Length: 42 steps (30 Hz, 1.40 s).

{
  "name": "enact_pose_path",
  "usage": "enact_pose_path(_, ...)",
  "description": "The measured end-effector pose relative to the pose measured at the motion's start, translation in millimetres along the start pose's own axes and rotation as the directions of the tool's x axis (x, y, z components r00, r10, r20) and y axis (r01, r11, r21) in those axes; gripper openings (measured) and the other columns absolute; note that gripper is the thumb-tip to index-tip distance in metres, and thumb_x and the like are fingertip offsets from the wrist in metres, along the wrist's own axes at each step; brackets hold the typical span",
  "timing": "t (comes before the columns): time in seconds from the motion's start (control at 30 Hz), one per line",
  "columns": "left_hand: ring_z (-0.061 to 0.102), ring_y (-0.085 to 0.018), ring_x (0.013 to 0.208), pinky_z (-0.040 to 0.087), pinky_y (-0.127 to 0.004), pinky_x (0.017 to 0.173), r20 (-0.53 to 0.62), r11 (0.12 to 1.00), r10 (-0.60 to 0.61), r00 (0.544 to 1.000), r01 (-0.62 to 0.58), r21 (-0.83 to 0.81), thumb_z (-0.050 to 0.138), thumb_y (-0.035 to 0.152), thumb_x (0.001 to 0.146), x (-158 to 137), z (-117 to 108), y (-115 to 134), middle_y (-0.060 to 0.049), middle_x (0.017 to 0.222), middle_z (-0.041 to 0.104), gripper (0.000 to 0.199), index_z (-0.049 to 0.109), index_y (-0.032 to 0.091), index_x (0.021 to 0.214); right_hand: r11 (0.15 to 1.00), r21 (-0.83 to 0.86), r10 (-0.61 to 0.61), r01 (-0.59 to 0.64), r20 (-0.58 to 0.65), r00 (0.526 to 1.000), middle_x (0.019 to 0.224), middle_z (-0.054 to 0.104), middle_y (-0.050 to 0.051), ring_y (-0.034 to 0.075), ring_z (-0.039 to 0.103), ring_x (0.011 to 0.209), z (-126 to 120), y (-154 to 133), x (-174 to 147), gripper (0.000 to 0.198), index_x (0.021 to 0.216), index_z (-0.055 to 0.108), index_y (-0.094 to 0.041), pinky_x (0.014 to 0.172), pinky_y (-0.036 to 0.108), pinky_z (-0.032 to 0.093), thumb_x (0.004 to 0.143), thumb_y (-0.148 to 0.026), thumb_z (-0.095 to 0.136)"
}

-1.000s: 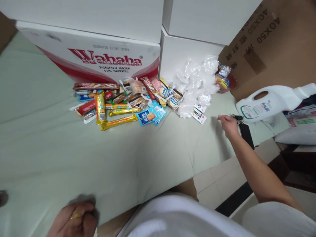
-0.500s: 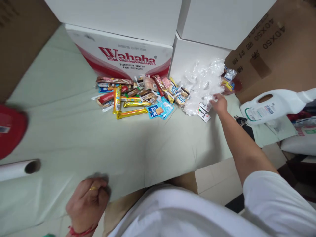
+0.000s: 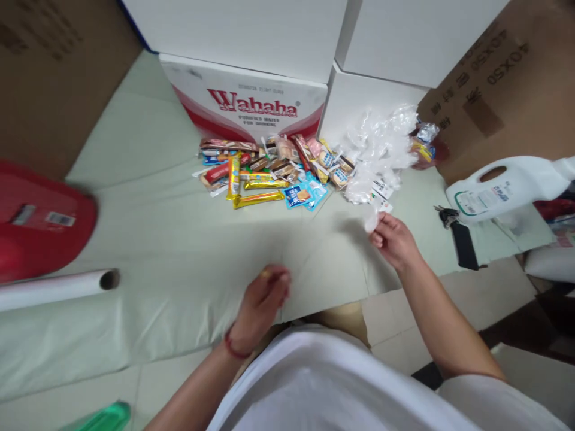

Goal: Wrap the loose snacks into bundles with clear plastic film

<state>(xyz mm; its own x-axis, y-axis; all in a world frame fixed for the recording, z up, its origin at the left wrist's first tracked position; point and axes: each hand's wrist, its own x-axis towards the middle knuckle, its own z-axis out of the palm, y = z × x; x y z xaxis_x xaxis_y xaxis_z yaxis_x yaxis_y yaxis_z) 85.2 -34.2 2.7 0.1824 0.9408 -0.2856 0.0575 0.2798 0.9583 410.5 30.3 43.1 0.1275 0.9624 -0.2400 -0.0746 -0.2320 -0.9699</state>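
My right hand (image 3: 395,241) is closed in a pinch on a small clear plastic bag (image 3: 372,220), held above the table just in front of the pile of clear plastic bags (image 3: 380,140). White printed cards or small boxes (image 3: 381,190) lie partly under that pile. My left hand (image 3: 268,291), a red cord at its wrist, hovers near the table's front edge. Its fingers look curled but are smeared by motion, and nothing shows in them. Beyond both hands lies a heap of wrapped snacks (image 3: 274,164), with yellow sticks (image 3: 258,198) and blue packets (image 3: 299,195) at its front.
White cartons, one printed Wahaha (image 3: 256,108), stand behind the snacks. On the right are a white jug (image 3: 503,188), keys (image 3: 447,216) with a black fob and a brown carton (image 3: 507,78). At left sit a red tub-like object (image 3: 40,230) and a white roll (image 3: 58,288).
My right hand has drawn back from the pile toward me, bringing out a small clear plastic bag. My left hand has moved right and forward over the table. The view has shifted left.
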Motion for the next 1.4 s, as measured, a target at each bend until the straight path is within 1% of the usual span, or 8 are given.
enact_pose_path(0.13,0.061,-0.013,0.066,0.043,-0.022,0.051,0.195,0.913,-0.203,0.960,0.257,-0.316,0.060,0.079,0.085,33.3,36.2,15.1,-0.005,0.089,0.067,0.062,0.063,0.019,0.100,0.921,-0.354,-0.112,0.163,0.159,0.981,0.070,0.062,-0.001,0.014,0.048,0.061,40.2,24.3,-39.1,0.028,0.087,0.068,-0.024,0.059,0.028,0.038,0.092,-0.051,0.075)
enact_pose_path(0.33,0.046,-0.011,0.056,0.035,-0.025,0.054,0.166,0.961,-0.155,0.974,0.188,-0.203,0.074,0.063,0.079,38.2,38.7,2.9,0.003,0.062,0.055,0.046,0.063,0.019,0.077,0.746,-0.539,-0.223,0.390,0.350,0.910,0.083,0.069,0.004,0.021,0.061,0.076,62.6,35.0,-43.4,0.017,0.091,0.074,-0.027,0.074,0.035,0.048,0.098,-0.041,0.066)
enact_pose_path(0.5,0.052,-0.013,0.059,0.041,-0.028,0.062,-0.049,0.974,-0.098,0.994,0.086,-0.208,0.073,0.051,0.082,30.8,37.4,-11.4,0.003,0.063,0.058,0.031,0.065,0.021,0.083,0.967,-0.253,-0.011,0.023,0.050,0.999,0.078,0.067,0.002,0.016,0.055,0.063,77.9,52.3,-46.6,0.036,0.089,0.069,-0.025,0.056,0.029,0.045,0.092,-0.061,0.070)
enact_pose_path(0.63,0.061,-0.017,0.076,0.047,-0.030,0.074,-0.102,0.986,0.157,0.982,-0.150,0.071,0.068,0.039,0.090,22.5,39.8,-8.3,-0.002,0.082,0.067,0.016,0.071,0.023,0.089,0.960,0.031,0.268,-0.279,0.198,0.943,0.092,0.072,0.006,0.017,0.065,0.077,94.5,64.8,-56.1,0.051,0.091,0.068,-0.023,0.061,0.028,0.055,0.081,-0.072,0.078)
enact_pose_path(0.77,0.064,-0.020,0.086,0.049,-0.031,0.079,0.001,0.945,0.261,0.965,-0.256,0.202,0.066,0.034,0.092,16.8,46.8,-5.5,-0.007,0.099,0.070,0.013,0.071,0.023,0.091,0.981,0.010,0.189,-0.195,0.187,0.964,0.086,0.071,0.003,0.020,0.066,0.081,103.9,73.1,-61.0,0.040,0.093,0.070,-0.026,0.075,0.035,0.060,0.082,-0.062,0.080)
enact_pose_path(0.97,0.054,-0.016,0.062,0.039,-0.027,0.060,-0.066,0.999,-0.028,0.997,0.031,0.043,0.070,0.047,0.088,26.2,56.0,-16.2,0.001,0.068,0.060,0.027,0.063,0.021,0.083,0.900,-0.386,-0.184,0.203,0.086,0.979,0.094,0.072,0.006,0.024,0.066,0.089,101.7,79.9,-65.9,0.013,0.093,0.075,-0.029,0.088,0.041,0.055,0.092,-0.042,0.071)
enact_pose_path(1.1,0.045,-0.012,0.055,0.034,-0.025,0.056,-0.086,0.988,-0.117,0.989,0.107,-0.111,0.071,0.049,0.085,30.4,54.3,-14.3,0.005,0.061,0.053,0.030,0.060,0.021,0.081,0.957,-0.243,-0.119,0.158,0.166,0.979,0.109,0.072,0.006,0.023,0.067,0.097,98.6,79.9,-67.4,0.027,0.107,0.076,-0.031,0.082,0.037,0.056,0.085,-0.046,0.079)
enact_pose_path(1.4,0.036,-0.007,0.053,0.026,-0.024,0.053,0.158,0.946,-0.115,0.981,0.157,-0.283,0.081,0.053,0.077,27.3,34.7,5.3,0.006,0.061,0.051,0.042,0.055,0.020,0.076,0.987,0.085,0.122,-0.136,0.147,0.982,0.065,0.060,-0.003,0.013,0.050,0.061,67.2,61.9,-51.7,0.041,0.077,0.070,-0.022,0.062,0.027,0.040,0.074,-0.059,0.089)
